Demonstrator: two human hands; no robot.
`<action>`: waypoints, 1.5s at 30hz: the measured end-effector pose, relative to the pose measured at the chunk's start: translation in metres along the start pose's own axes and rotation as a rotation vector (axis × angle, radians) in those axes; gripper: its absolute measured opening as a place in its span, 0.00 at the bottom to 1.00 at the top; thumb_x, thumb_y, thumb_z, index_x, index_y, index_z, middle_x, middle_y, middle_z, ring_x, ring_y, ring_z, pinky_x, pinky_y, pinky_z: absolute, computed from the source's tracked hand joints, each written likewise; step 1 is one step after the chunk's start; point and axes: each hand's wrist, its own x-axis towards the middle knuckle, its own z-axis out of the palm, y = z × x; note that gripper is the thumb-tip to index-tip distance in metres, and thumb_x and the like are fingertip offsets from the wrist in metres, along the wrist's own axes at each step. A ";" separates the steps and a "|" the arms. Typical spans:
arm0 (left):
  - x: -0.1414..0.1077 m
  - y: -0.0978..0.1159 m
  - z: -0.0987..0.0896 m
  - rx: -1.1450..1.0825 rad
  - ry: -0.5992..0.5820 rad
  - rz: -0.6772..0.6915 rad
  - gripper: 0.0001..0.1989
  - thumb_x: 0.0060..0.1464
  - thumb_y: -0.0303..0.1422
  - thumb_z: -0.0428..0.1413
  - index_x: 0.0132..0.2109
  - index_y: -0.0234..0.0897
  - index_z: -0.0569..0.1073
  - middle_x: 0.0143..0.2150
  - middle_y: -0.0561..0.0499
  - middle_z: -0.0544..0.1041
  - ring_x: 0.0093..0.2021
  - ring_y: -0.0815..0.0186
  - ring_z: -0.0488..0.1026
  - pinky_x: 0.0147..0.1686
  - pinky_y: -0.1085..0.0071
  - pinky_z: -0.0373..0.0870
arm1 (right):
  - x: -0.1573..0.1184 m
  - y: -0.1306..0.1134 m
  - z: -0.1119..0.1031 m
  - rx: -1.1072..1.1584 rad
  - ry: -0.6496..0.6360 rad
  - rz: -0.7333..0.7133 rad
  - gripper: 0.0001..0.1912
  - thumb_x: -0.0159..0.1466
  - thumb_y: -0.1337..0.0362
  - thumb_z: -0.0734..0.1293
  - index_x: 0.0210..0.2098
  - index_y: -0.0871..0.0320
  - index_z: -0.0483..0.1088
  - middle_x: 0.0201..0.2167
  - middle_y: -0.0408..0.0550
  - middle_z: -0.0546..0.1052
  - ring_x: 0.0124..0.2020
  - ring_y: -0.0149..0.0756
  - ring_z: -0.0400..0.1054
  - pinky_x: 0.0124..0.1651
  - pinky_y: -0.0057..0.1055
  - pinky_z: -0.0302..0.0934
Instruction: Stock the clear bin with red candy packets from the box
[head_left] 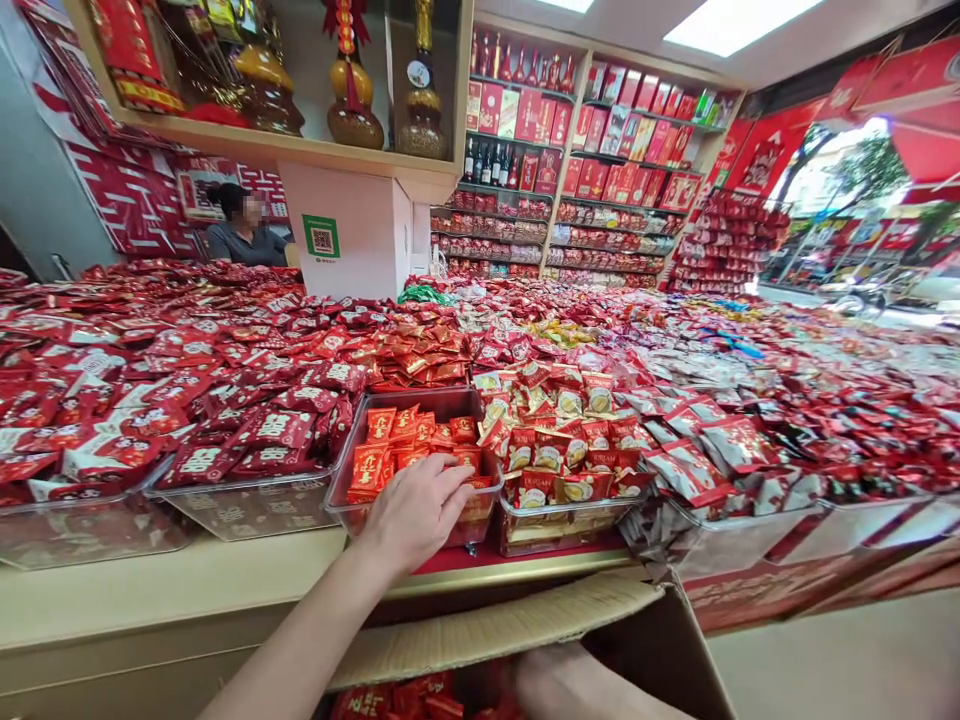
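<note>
My left hand (421, 505) rests over the front of a clear plastic bin (341, 492) of orange-red candy packets (380, 425), its fingers spread across the packets and nothing visible in its grasp. Low in the view, my right hand (551, 675) reaches into an open cardboard box (510, 628). Its fingers are blurred and hidden among red packets (435, 705) inside the box, so what they hold cannot be made out. The bin's contents sit lower than the heaped packets in the bins around it.
Bins of durian packets (551, 450) and maroon packets (274, 430) flank the bin. A cream ledge (172, 580) runs below. A white pillar (352, 225) and a wooden display cabinet (277, 150) stand ahead. A person (244, 235) sits behind at the left.
</note>
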 end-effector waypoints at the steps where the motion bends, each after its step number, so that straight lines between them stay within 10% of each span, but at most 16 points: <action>1: 0.001 0.000 -0.001 -0.031 0.007 -0.004 0.16 0.56 0.34 0.45 0.49 0.38 0.69 0.47 0.43 0.72 0.46 0.57 0.69 0.45 0.57 0.67 | -0.005 -0.003 -0.013 0.039 -0.024 -0.048 0.09 0.52 0.75 0.64 0.30 0.61 0.74 0.24 0.51 0.77 0.23 0.37 0.69 0.26 0.28 0.62; 4: -0.003 0.006 -0.007 -0.137 0.065 -0.013 0.16 0.56 0.33 0.45 0.51 0.38 0.66 0.52 0.44 0.69 0.53 0.60 0.65 0.52 0.60 0.61 | -0.022 -0.015 -0.059 0.296 -0.080 -0.175 0.05 0.55 0.71 0.64 0.29 0.60 0.72 0.26 0.45 0.76 0.25 0.29 0.66 0.27 0.20 0.58; 7: -0.015 0.026 -0.020 -0.562 0.083 -0.123 0.14 0.57 0.34 0.44 0.50 0.40 0.65 0.51 0.46 0.70 0.53 0.63 0.65 0.54 0.62 0.60 | -0.035 -0.025 -0.107 0.585 0.124 0.042 0.03 0.56 0.69 0.63 0.31 0.58 0.69 0.25 0.41 0.72 0.24 0.26 0.61 0.24 0.19 0.54; 12: -0.042 0.059 -0.033 -1.271 -0.410 -0.322 0.32 0.47 0.36 0.57 0.59 0.51 0.54 0.61 0.47 0.59 0.52 0.54 0.66 0.49 0.58 0.64 | -0.020 -0.017 -0.148 0.780 0.514 0.014 0.03 0.58 0.67 0.62 0.28 0.59 0.65 0.24 0.40 0.67 0.26 0.27 0.58 0.29 0.23 0.55; 17: -0.048 0.067 -0.017 -1.494 -0.180 -0.575 0.35 0.45 0.31 0.59 0.57 0.56 0.54 0.54 0.47 0.67 0.30 0.65 0.75 0.26 0.71 0.71 | 0.010 -0.013 -0.142 1.185 0.611 0.047 0.08 0.59 0.61 0.62 0.33 0.60 0.64 0.24 0.41 0.67 0.22 0.26 0.59 0.23 0.23 0.57; 26: -0.044 0.070 -0.003 -1.497 0.100 -0.654 0.26 0.41 0.36 0.62 0.47 0.45 0.60 0.35 0.53 0.75 0.26 0.68 0.74 0.24 0.73 0.71 | 0.016 -0.013 -0.124 1.457 0.667 0.076 0.13 0.53 0.58 0.68 0.26 0.61 0.64 0.17 0.37 0.66 0.19 0.23 0.59 0.21 0.20 0.56; 30: -0.056 0.071 0.004 -1.304 0.313 -0.753 0.25 0.42 0.37 0.60 0.46 0.48 0.59 0.38 0.52 0.76 0.29 0.63 0.75 0.25 0.69 0.73 | 0.017 -0.020 -0.116 1.595 0.612 0.071 0.14 0.52 0.57 0.69 0.27 0.60 0.63 0.15 0.38 0.67 0.17 0.24 0.61 0.20 0.21 0.58; 34: -0.066 0.063 0.021 -0.754 0.642 -0.498 0.23 0.41 0.30 0.61 0.45 0.51 0.65 0.42 0.52 0.74 0.38 0.60 0.73 0.40 0.63 0.70 | 0.024 -0.036 -0.099 1.816 0.676 0.029 0.18 0.50 0.60 0.71 0.35 0.57 0.62 0.28 0.41 0.71 0.20 0.24 0.64 0.22 0.22 0.60; 38: -0.069 0.053 0.028 -0.504 0.643 -0.174 0.22 0.45 0.24 0.55 0.46 0.53 0.67 0.40 0.51 0.74 0.43 0.57 0.70 0.44 0.60 0.66 | 0.030 -0.041 -0.087 1.879 0.648 -0.018 0.24 0.48 0.64 0.73 0.42 0.55 0.62 0.39 0.47 0.73 0.34 0.31 0.68 0.30 0.23 0.62; 45: -0.068 0.055 0.024 -0.781 0.553 -0.349 0.27 0.36 0.36 0.64 0.46 0.51 0.66 0.42 0.54 0.71 0.41 0.60 0.70 0.41 0.67 0.67 | 0.030 -0.034 -0.088 1.775 0.703 0.023 0.20 0.52 0.62 0.69 0.43 0.56 0.63 0.41 0.50 0.73 0.38 0.36 0.69 0.35 0.30 0.63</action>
